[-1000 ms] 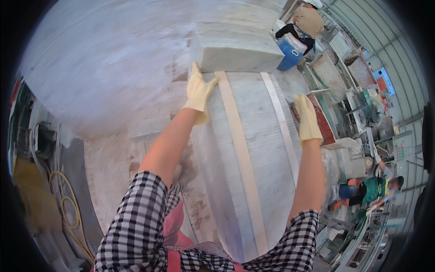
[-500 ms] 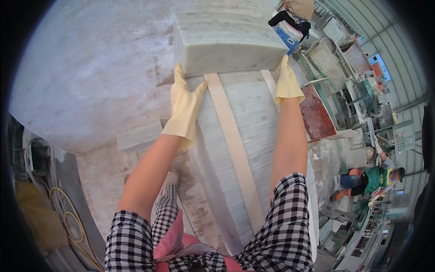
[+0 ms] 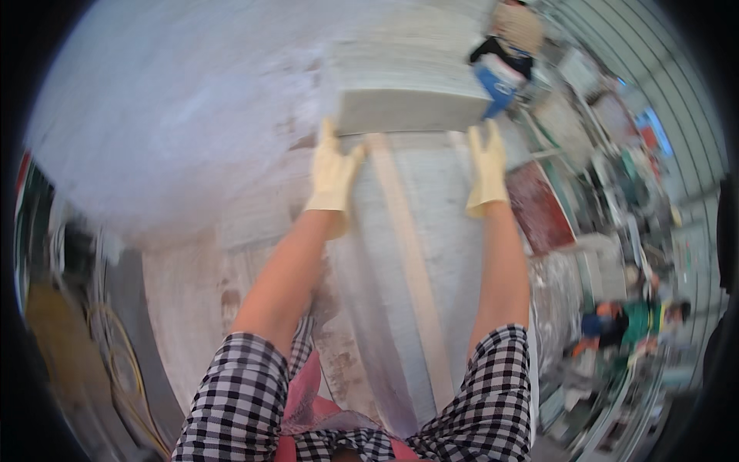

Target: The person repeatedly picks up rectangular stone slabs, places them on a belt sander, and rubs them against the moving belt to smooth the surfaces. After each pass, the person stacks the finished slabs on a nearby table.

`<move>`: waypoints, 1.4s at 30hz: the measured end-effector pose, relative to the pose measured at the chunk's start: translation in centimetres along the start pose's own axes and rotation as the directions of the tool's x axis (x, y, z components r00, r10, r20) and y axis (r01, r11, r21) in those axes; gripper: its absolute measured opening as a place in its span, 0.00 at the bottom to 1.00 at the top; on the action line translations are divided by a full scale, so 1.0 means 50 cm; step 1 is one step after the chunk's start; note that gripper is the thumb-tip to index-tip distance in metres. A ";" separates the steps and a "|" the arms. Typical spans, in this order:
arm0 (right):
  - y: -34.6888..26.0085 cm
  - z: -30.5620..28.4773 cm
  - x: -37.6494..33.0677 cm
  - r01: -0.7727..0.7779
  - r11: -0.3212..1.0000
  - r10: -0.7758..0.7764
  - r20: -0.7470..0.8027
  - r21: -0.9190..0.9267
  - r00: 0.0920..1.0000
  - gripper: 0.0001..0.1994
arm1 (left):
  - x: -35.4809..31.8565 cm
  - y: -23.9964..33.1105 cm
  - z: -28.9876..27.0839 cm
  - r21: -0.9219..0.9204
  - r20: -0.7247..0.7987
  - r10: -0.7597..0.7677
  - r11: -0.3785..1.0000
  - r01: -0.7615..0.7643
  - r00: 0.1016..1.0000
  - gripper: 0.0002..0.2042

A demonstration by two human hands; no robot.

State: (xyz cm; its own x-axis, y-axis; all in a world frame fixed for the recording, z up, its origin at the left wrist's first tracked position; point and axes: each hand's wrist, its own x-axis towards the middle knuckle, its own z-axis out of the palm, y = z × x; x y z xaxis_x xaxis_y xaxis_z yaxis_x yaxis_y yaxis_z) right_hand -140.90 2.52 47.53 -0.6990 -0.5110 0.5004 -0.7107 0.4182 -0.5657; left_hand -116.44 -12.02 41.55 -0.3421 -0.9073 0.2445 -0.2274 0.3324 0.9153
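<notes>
A stack of grey-white stone slabs [image 3: 412, 112] lies across the far end of a lower slab stack [image 3: 385, 269]. My left hand [image 3: 332, 173], in a cream rubber glove, is open at the upper stack's near left corner, fingertips close to or touching it, thumb spread. Similarly gloved, my right hand [image 3: 486, 165] is open just below the near right corner, thumb and fingers apart; blur hides whether it touches. Between my hands, a pale flat strip [image 3: 404, 212] runs lengthwise over the lower stack. A second strip [image 3: 459, 146] shows beside my right hand.
To the left spreads a large pale, stained stone surface [image 3: 177, 115]. A co-worker [image 3: 508, 58] is beyond the upper stack's right corner; another person in green [image 3: 639, 323] is at far right. A reddish panel [image 3: 540, 206] stands right of my hand. Looped hose [image 3: 119, 350] lies lower left.
The view has shifted and blurred. My right hand has drawn back from the upper stack's right corner, its thumb and fingers now spread. My left hand stays by the left corner.
</notes>
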 end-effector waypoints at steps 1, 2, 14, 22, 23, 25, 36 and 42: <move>-0.007 -0.040 -0.051 0.047 0.999 -0.046 -0.025 0.026 0.999 0.29 | 0.002 -0.010 0.004 -0.136 0.033 -0.058 0.989 0.062 0.998 0.41; -0.019 -0.095 -0.107 0.140 0.981 -0.146 0.036 0.137 0.989 0.27 | 0.002 -0.020 0.007 -0.305 0.097 -0.066 0.948 0.092 0.993 0.39; -0.305 -0.898 -1.113 -0.698 0.663 0.726 -0.459 0.271 0.513 0.19 | -0.069 -0.128 -0.161 -0.088 0.515 0.034 0.996 0.013 0.856 0.33; -0.137 -1.022 -1.680 -0.830 0.324 0.812 -0.584 0.453 -0.002 0.18 | -0.722 -0.646 -0.731 0.787 0.581 -0.536 0.562 -0.255 0.613 0.33; -0.120 -1.010 -1.740 -0.764 0.291 0.836 -0.542 0.575 -0.089 0.18 | -0.825 -0.672 -0.813 0.822 0.519 -0.623 0.551 -0.143 0.586 0.32; -0.095 -0.996 -1.858 -0.799 0.155 0.922 -0.375 0.581 -0.093 0.14 | -0.991 -0.694 -0.921 0.847 0.415 -0.757 0.524 0.090 0.506 0.31; -0.089 -0.868 -2.007 -0.988 0.154 0.892 0.426 0.018 0.147 0.24 | -1.206 -0.640 -1.066 0.617 0.485 -0.655 0.726 0.304 0.580 0.23; -0.156 -0.894 -2.040 -0.930 0.311 0.902 0.368 -0.194 0.225 0.24 | -1.128 -0.606 -1.013 0.303 0.522 -0.429 0.901 0.310 0.738 0.19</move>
State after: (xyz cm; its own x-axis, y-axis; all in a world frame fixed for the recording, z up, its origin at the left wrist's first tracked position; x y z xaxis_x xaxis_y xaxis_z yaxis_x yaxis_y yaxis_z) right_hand -67.60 84.93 30.20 -0.7691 -0.0141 -0.6390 0.4134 0.7515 -0.5141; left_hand -44.09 16.02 16.23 -0.6304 -0.6774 -0.3791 -0.5871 0.0966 0.8037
